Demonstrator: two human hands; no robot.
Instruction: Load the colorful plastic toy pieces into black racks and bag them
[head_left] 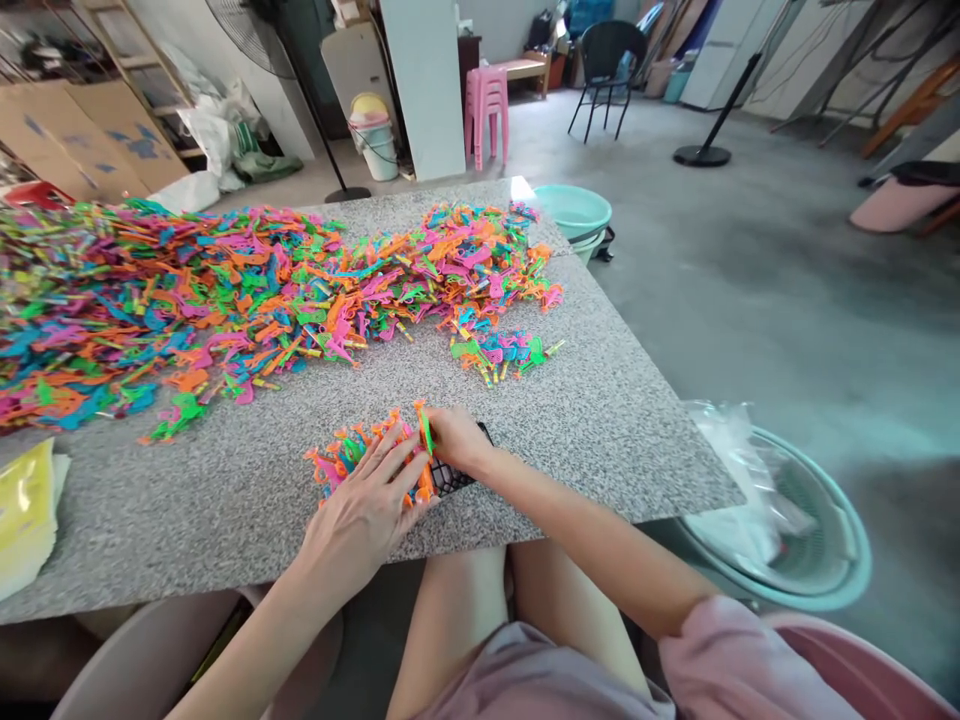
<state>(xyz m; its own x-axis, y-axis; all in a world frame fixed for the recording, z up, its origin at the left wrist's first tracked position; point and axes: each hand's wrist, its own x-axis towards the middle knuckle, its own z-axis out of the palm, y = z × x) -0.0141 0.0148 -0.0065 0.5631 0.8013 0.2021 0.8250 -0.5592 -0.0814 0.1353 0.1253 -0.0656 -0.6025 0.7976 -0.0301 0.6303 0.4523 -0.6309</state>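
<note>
Near the front edge of the speckled table [570, 420] lies a black grid tray [450, 480], its left part packed with small bright plastic toys [349, 450] standing side by side. My left hand [364, 495] rests over these toys, fingers stretched out and lying across them. At the tray's right part, my right hand [459, 440] pinches a small green plastic toy [426, 430] with an orange end, held upright beside the row. The toys look like little toy guns, though their exact form is hard to make out. My right fingertips are partly hidden.
A long heap of the same toys [262, 280] covers the table's far side, with a small group [502, 350] nearer. Yellow plastic packets [30, 510] lie at left. Teal basins [847, 520] with clear bags [731, 490] stand at right; a pink tub is below.
</note>
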